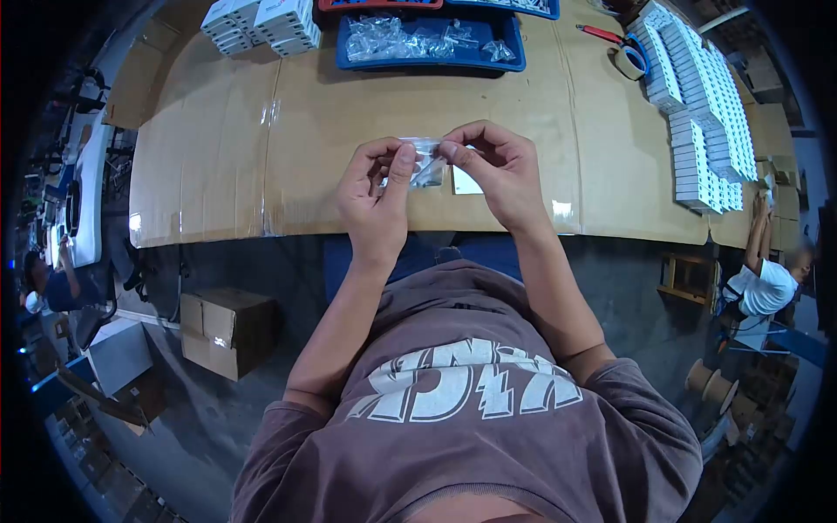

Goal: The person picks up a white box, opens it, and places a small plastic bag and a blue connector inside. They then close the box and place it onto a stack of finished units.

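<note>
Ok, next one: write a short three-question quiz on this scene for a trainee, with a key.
1. What do the left hand and right hand hold between them? A) a roll of tape B) a small clear bag C) a red-handled tool
2. True or false: white boxes are stacked on both sides of the table.
3. Fill in: the tray of clear plastic beyond the hands is ____.

Key: 1. B; 2. True; 3. blue.

under dim bluish light, a cardboard-topped table [200, 174] stands above a grey floor [205, 436], with a box [209, 336] and white bench [90, 196] leftward, a wooden frame [683, 290] rightward.
</note>
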`<state>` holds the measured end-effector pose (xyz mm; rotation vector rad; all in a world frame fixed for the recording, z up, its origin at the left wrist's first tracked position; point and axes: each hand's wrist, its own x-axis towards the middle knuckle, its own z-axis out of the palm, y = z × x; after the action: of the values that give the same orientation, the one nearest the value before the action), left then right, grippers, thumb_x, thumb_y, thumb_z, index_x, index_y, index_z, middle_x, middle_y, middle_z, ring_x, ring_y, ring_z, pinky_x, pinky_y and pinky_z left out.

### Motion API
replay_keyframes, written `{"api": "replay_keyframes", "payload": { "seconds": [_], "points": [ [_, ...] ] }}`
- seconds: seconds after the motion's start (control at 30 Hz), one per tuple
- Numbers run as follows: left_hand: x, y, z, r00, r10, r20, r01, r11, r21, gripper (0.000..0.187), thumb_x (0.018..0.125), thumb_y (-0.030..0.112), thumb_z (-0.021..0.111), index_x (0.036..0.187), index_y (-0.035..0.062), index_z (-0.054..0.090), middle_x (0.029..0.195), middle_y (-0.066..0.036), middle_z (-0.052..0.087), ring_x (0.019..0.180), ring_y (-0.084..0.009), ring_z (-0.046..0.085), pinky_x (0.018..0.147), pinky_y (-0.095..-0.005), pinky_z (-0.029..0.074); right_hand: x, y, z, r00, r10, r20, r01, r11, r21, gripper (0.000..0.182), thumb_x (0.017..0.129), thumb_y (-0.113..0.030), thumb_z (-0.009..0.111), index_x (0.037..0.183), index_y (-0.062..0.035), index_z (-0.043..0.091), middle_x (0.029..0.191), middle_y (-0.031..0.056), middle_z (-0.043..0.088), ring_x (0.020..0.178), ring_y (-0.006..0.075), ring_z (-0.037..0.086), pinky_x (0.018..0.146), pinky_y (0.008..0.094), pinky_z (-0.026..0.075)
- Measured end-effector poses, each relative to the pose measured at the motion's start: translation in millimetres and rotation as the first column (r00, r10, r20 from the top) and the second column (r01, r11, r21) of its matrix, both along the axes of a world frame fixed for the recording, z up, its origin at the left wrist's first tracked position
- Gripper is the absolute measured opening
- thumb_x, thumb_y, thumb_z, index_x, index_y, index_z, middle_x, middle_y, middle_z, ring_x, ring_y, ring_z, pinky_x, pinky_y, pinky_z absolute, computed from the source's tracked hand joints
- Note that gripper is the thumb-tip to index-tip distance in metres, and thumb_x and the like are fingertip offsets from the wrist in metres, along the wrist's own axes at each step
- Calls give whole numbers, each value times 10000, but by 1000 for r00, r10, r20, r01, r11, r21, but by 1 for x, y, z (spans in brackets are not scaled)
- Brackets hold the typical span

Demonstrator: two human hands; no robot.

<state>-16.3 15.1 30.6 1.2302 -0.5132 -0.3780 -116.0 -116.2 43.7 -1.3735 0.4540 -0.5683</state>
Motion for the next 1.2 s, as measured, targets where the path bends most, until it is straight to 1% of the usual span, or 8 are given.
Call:
{"api": "replay_keyframes", "payload": {
  "seconds": [0.17,0.43,0.7,0.8,0.83,0.93,1.07,1.2],
  "points": [
    [8,2,1,989,-139,45,137,990,35,160,998,74,691,1122,-27,683,983,-36,705,903,-72,647,815,-218,517,0,-2,-1,999,20,34,-20,1000,11,118,959,-73,726,1032,14,693,930,27,716,824,60,640,713,214,510],
    [10,4,-3,978,-96,185,65,984,169,134,985,70,705,1082,-22,700,983,-35,704,910,-93,646,838,-238,517,2,3,1,997,62,-50,-63,997,-33,135,955,-91,717,1047,6,695,952,34,702,875,89,644,801,274,539],
    [19,5,-6,959,-115,257,76,985,157,117,979,70,707,1046,-26,702,996,-51,711,937,-120,656,880,-259,518,11,5,-13,998,62,10,-58,971,-234,108,963,-74,702,1022,15,683,932,52,696,833,91,626,735,267,499],
    [27,9,-7,950,-99,297,14,961,276,116,968,57,717,1047,-27,703,1007,-64,720,946,-131,661,904,-273,518,14,0,-5,993,48,-107,-89,899,-428,98,959,-71,703,1011,11,687,878,53,693,793,98,627,713,257,496],
    [32,9,-12,949,-106,297,39,974,224,195,1011,163,685,1087,-15,711,1036,-82,723,1001,-160,674,953,-312,511,16,3,4,990,61,-131,-103,933,-344,87,956,-71,703,994,7,693,834,60,697,756,118,643,696,261,509],
    [35,6,-7,998,19,-65,-12,994,108,345,1069,291,596,1145,-30,698,1064,-102,718,1006,-177,677,969,-318,510,21,0,1,995,103,5,-93,922,-377,85,955,-69,697,987,10,695,816,64,707,729,134,654,681,271,521],
    [49,27,-31,911,-172,-374,241,960,145,415,1085,340,549,1210,-30,689,1060,-76,710,903,-141,661,873,-295,542,14,-3,-4,978,204,-52,-205,867,-455,120,962,-61,685,1008,49,676,902,88,721,825,118,681,761,284,550],
    [42,28,-39,933,-141,-332,203,966,160,277,1036,199,650,1187,-25,711,1003,-40,712,854,-105,646,816,-263,535,12,1,-24,986,154,-70,-169,897,-409,153,929,-113,748,956,23,685,865,80,721,783,136,690,714,266,544]
  ]
}}
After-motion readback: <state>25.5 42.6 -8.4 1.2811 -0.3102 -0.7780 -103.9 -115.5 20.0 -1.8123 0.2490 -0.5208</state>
